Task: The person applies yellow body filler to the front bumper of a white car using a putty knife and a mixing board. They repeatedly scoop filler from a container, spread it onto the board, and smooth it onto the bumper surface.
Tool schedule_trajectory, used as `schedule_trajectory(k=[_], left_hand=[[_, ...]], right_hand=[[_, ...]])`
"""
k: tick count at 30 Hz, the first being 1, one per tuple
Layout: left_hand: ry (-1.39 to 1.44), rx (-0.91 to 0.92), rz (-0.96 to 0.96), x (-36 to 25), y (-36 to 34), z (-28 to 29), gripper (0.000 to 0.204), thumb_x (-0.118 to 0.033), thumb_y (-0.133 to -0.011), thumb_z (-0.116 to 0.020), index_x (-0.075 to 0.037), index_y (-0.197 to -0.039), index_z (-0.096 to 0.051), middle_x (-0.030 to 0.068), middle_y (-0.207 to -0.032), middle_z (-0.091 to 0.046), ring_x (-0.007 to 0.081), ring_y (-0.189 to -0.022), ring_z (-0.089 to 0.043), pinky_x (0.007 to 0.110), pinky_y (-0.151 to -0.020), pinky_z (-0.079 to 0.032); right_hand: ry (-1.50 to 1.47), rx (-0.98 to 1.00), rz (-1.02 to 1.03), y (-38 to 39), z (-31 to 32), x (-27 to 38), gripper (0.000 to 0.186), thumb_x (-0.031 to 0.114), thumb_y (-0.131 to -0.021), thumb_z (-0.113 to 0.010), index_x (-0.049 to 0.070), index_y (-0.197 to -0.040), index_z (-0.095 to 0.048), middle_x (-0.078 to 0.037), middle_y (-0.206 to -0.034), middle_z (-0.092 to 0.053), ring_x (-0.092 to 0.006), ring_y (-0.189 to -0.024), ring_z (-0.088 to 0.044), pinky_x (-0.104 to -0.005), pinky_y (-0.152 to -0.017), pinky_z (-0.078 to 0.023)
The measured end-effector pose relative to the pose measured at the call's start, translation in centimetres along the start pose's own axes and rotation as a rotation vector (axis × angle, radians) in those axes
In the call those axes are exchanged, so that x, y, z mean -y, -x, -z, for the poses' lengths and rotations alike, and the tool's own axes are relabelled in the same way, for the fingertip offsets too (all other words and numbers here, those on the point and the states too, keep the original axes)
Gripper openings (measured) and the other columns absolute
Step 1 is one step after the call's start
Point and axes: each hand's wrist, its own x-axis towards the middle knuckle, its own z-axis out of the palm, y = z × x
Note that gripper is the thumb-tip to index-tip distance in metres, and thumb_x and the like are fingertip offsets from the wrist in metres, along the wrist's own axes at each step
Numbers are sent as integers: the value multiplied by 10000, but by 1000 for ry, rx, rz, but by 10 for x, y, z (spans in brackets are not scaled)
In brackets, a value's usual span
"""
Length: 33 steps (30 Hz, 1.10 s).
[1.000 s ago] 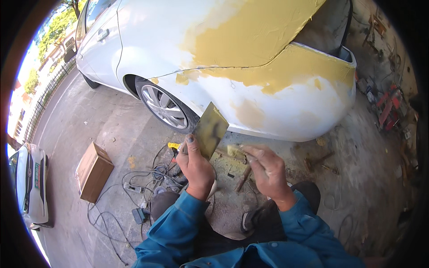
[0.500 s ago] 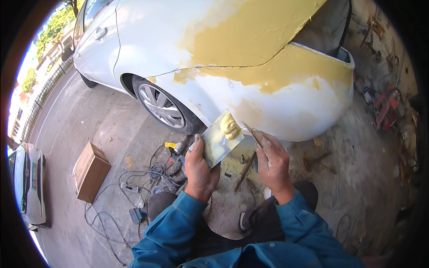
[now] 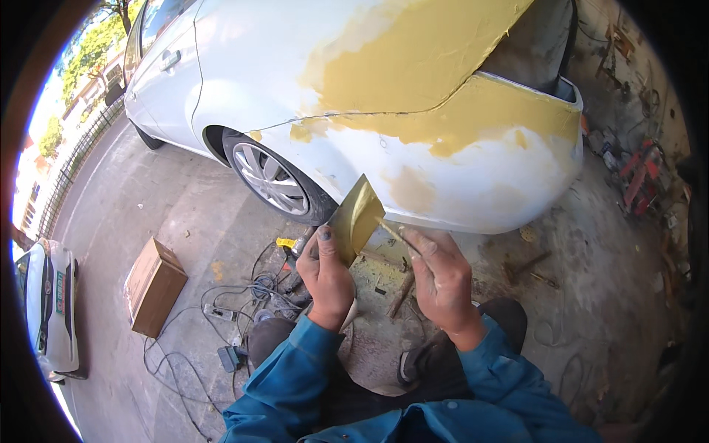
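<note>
Stained grey concrete floor (image 3: 177,199) runs beneath everything, with a cluttered wall (image 3: 668,111) on the right and an iron fence (image 3: 68,166) at the far left. A cardboard box (image 3: 159,295) stands on the left, tangled cables (image 3: 171,356) between it and the person.

The white car (image 3: 244,81) fills the far side, its rear panels coated in yellow filler (image 3: 391,74) with smeared, uneven borders. The left hand (image 3: 329,284) grips a flat rectangular board (image 3: 362,221) by its near edge — its face tilted, streaked with yellow. The right hand (image 3: 443,280) pinches a thin spreader (image 3: 397,236), whose tip appears to meet the board's right edge.

The board's far corner overlaps the car's lower edge in view; I cannot tell whether they touch. Concrete stretches between the box and the rear wheel (image 3: 269,177), and right of the right hand.
</note>
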Motion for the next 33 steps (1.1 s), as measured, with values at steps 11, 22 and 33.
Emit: schedule_trajectory(k=[11,22,33], left_hand=[[-135,55,-124,-10,11,-1,445,-282,-1243,-547,100,-1285,-772,76,-996,-748,114,-891,-625,294,-791,-509],[757,134,530,12,15,-13,422,-332,-1222,-557,11,-1451,-646,165,-1407,-762,299,-1257,-758,472,-1149,-584],[757,73,473,12,8,-10,385,-313,-1229,-576,29,-1369,-681,141,-1300,-782,237,-1139,-773,406,-1038,-613]], right_hand=[[-100,255,-2,24,-7,-7,476,-112,-967,-712,1,-1429,-746,-176,-1356,-771,-379,-1209,-738,-444,-1048,-599],[-313,-126,-159,-9,-4,-5,388,106,-1197,-611,-30,-1558,-663,-180,-1390,-769,-221,-1194,-748,-351,-1042,-578],[186,-50,57,-11,15,-5,475,-17,-985,-742,86,-1448,-776,-178,-1385,-742,-407,-1255,-706,-495,-1081,-586]])
